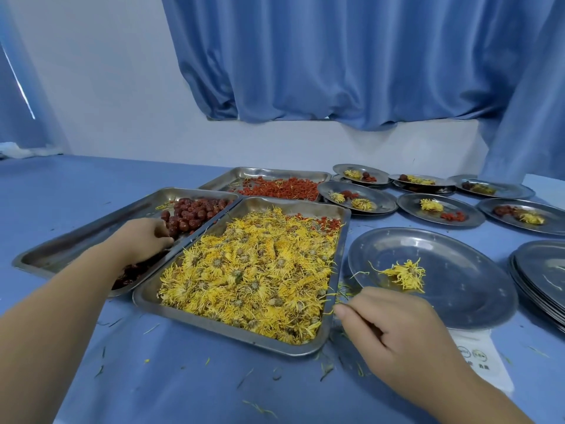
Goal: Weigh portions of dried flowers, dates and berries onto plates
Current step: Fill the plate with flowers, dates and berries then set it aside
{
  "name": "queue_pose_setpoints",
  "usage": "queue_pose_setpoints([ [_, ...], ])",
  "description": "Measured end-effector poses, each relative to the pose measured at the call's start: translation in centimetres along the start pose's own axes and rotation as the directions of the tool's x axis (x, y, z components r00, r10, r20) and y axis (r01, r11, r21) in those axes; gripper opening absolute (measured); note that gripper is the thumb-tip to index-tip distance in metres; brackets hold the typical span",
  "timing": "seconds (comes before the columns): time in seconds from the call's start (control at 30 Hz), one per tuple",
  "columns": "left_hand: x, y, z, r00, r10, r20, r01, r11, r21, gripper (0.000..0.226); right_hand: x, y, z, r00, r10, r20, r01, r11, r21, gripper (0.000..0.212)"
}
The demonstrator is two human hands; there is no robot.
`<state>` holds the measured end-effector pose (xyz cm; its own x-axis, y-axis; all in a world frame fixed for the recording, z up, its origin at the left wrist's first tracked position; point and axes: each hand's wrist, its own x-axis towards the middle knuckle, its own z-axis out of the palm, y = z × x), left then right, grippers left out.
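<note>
A white scale pokes out from under the near plate; its face carries two round emblems and a few small characters, too small to read. Blue cloth covers the counter, littered with loose petal strands, and blue curtains hang behind. The near plate holds a single tuft of dried yellow flowers and sits on the scale, just right of the flower tray, which is heaped with the same yellow blooms plus a few red berries at its far corner. A stack of empty plates lies at the right edge. Behind, the date tray holds dark red dates, and the berry tray holds orange-red berries. Filled plates with small portions of flowers, dates and berries stand in rows at the far right. The left hand reaches into the date tray, fingers curled down among the dates; whether it grips one cannot be told. The right hand hovers between flower tray and near plate, loosely curled, holding nothing visible.
</note>
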<state>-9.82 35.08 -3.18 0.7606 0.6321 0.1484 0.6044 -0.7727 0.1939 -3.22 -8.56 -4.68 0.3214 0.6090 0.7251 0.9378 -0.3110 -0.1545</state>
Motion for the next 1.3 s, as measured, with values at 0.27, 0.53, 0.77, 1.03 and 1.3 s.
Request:
queue_pose_setpoints([
  [0.27,-3.1,8.2,-2.2,0.968,0.23,-0.099,-0.25,0.912,-0.325,0.021,0.1,1.3,-1.4,0.981,0.162,-0.111,-0.149,0.982,0.116,0.046],
  [0.53,-7.2,19.8,-2.4,0.855,0.518,-0.023,-0.483,0.779,-0.4,0.02,0.0,3.6,-3.8,0.762,0.617,-0.197,-0.448,0.721,0.529,0.046],
  [0.77,-8.0,28.1,-0.6,0.746,0.666,0.011,-0.589,0.668,-0.454,0.022,0.2,5.3,-5.6,0.49,0.862,-0.13,-0.463,0.384,0.799,0.044],
  [1.03,-7.1,31.2,-0.3,0.653,0.744,0.143,-0.674,0.657,-0.339,0.027,0.6,5.6,-6.2,0.489,0.87,-0.061,-0.445,0.309,0.84,0.043],
  [1.3,-0.9,27.5,-2.2,0.785,0.615,0.077,-0.577,0.77,-0.273,0.015,7.7,8.8,-8.9,0.771,0.598,0.219,-0.559,0.469,0.684,0.037],
])
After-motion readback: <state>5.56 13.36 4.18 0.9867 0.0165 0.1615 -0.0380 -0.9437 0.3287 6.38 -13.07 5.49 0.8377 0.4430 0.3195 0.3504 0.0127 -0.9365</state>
